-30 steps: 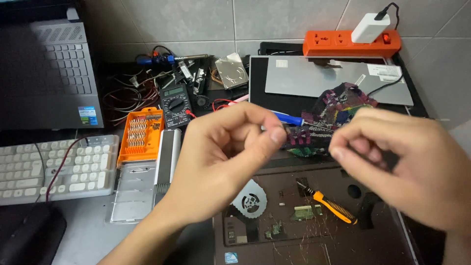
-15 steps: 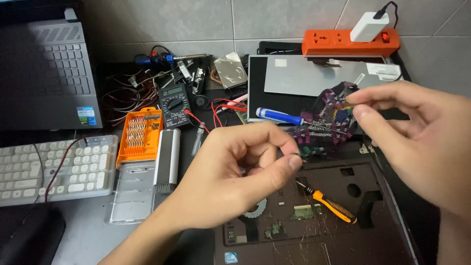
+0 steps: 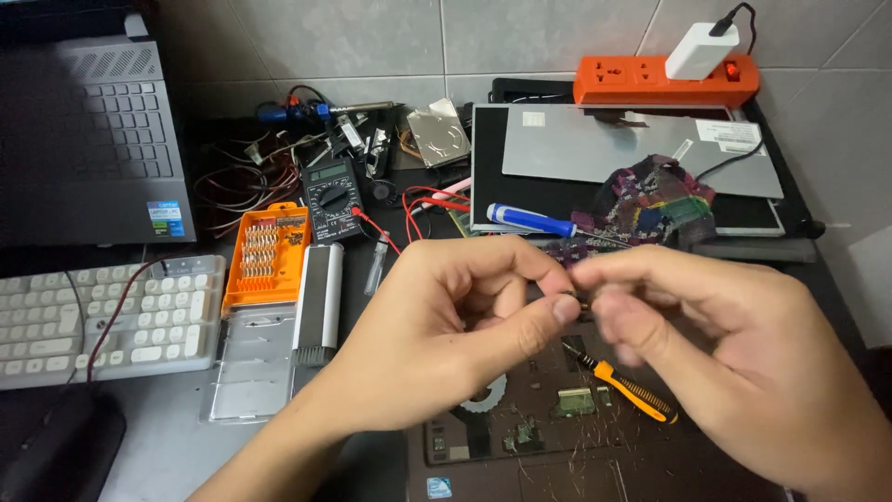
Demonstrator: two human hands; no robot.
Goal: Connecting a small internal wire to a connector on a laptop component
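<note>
My left hand (image 3: 446,344) and my right hand (image 3: 743,353) meet fingertip to fingertip above an opened laptop base (image 3: 557,437). Between the pinched fingers sits a tiny dark part (image 3: 581,299), too small to identify. The left thumb and forefinger close on it, and the blurred right fingertips press on it from the other side. Just under the hands a yellow-handled screwdriver (image 3: 632,390) lies on the base beside the cooling fan (image 3: 483,397). Behind the hands lie a blue-handled screwdriver (image 3: 530,220) and a patterned cloth (image 3: 655,209).
An orange bit case (image 3: 265,256), a multimeter (image 3: 332,198) and tangled wires lie to the left, with a white keyboard (image 3: 102,316) and a dark laptop (image 3: 93,139) beyond. A screen panel (image 3: 632,149) and an orange power strip (image 3: 664,82) sit at the back.
My right hand had drawn away toward the cloth at the back right, then came back to the left hand. The fingertips now touch again over the laptop base.
</note>
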